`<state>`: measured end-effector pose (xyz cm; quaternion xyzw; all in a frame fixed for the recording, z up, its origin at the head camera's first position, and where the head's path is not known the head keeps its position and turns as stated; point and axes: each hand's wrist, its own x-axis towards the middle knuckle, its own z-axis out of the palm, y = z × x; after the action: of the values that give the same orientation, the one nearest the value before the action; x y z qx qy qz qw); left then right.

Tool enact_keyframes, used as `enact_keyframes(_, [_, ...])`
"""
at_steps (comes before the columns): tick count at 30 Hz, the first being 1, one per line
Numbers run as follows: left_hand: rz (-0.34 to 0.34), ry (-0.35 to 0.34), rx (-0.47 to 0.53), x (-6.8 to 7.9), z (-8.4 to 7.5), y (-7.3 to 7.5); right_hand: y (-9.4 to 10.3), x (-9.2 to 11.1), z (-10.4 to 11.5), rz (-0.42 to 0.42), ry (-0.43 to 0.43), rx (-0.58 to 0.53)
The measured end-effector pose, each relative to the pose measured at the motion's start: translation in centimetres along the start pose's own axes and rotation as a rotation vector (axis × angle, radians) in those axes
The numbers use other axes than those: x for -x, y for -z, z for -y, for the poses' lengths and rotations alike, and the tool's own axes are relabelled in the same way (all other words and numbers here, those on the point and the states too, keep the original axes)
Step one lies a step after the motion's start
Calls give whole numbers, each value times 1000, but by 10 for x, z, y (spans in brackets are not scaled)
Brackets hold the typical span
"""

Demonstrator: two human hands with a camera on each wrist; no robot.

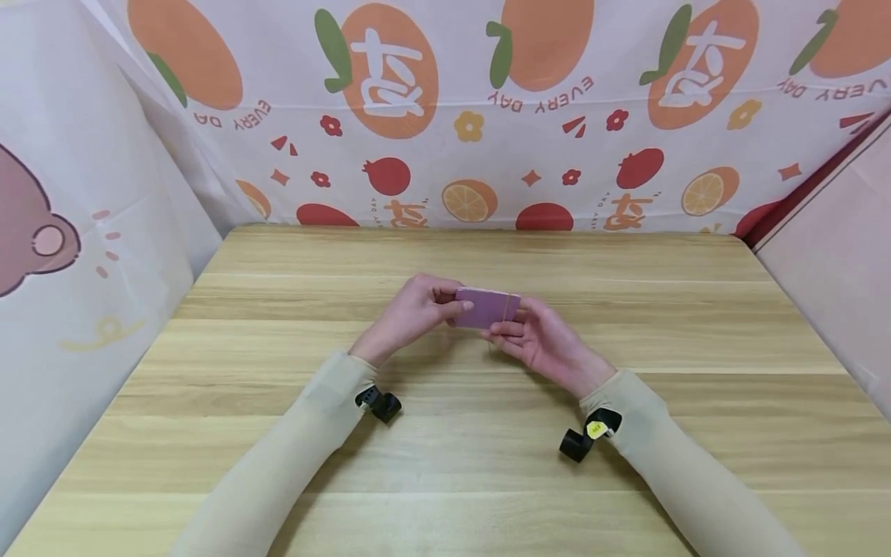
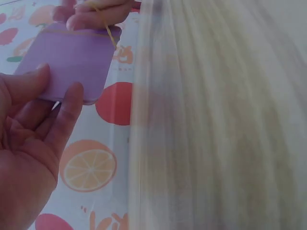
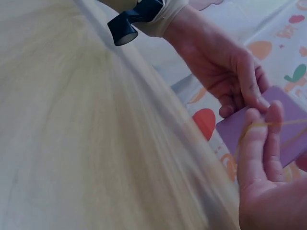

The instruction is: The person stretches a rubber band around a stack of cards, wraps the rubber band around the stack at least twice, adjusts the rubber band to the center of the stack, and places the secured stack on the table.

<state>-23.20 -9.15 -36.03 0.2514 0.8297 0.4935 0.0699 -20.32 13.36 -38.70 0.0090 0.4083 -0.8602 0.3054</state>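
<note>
a person's two bare hands meet over a pale, wood-grained worktop (image 1: 445, 495), holding a flat purple pack (image 1: 479, 307) aloft near the centre of the frame. the left hand (image 1: 418, 311) pinches the pack's left end, thumb laid on its face; the right hand (image 1: 546, 342) grasps the other end, a thin yellow band (image 1: 506, 308) looped around the pack and caught over its fingers in the right wrist view. beige sleeves (image 1: 271, 464) enter from the lower corners, a black device at each wrist. across the top of the frame hangs a white cloth (image 1: 431, 166) printed with oranges, red fruit, flowers and upside-down "every day" lettering. a pale sheet (image 1: 132, 178) with a brownish-pink cartoon figure fills the upper left; a pale pink panel (image 1: 852, 263) stands at right.
</note>
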Motion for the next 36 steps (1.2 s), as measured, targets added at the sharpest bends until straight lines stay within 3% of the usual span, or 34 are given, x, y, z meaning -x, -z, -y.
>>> enact_keyframes(6, [-11, 24, 29, -1, -1, 1, 5, -1, 0, 27, 21, -24])
enact_keyframes(12, [-126, 78, 146, -3, 1, 2, 2, -1, 2, -34, 89, 136])
enact_keyframes(17, [-176, 136, 317, -3, 0, 5, -5, -3, -2, -107, 234, 310])
enact_keyframes(21, [-194, 206, 403, -3, -2, 6, -9, -3, -4, -153, 343, 363])
enact_keyframes(28, [-211, 285, 413, -4, -3, 9, -9, -2, -5, -142, 360, 439])
enact_keyframes(36, [-209, 332, 407, -3, -4, 13, -9, -2, -5, -127, 364, 646])
